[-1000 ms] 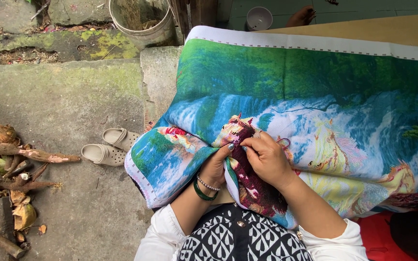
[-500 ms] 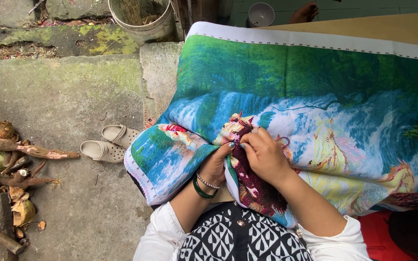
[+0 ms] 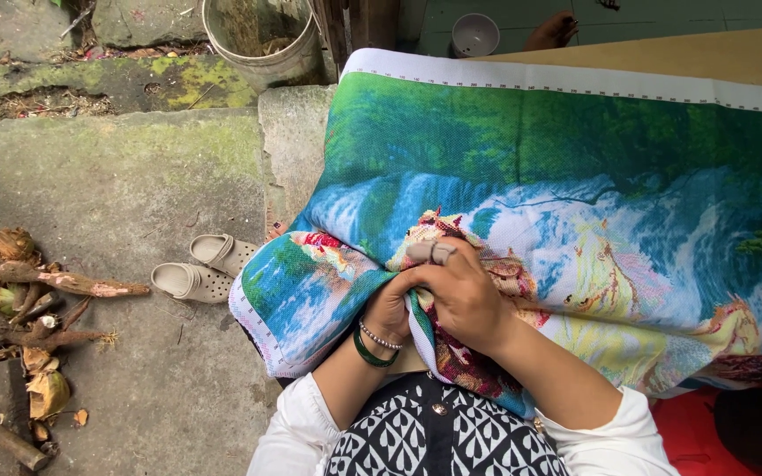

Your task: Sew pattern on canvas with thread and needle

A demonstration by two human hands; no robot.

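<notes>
Across the lap, the large green-and-blue waterfall embroidery cloth (image 3: 522,176) lies as before; only the right hand (image 3: 465,295) has edged slightly, fingers clenched pinching its bunched fold. Left hand (image 3: 390,308), with green bangle (image 3: 370,354), grasps the cloth's near-left edge. Beige perforated clogs (image 3: 196,269) sit left on concrete

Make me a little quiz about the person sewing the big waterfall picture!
1. True or false: the right hand rests on top of the embroidery cloth.
2. What lies on the concrete ground left of the cloth: A boots, B pale clogs, C a hat?
3. Which wrist wears a green bangle and a bead bracelet?

Key: 1 true. 2 B. 3 the left hand wrist.
</notes>
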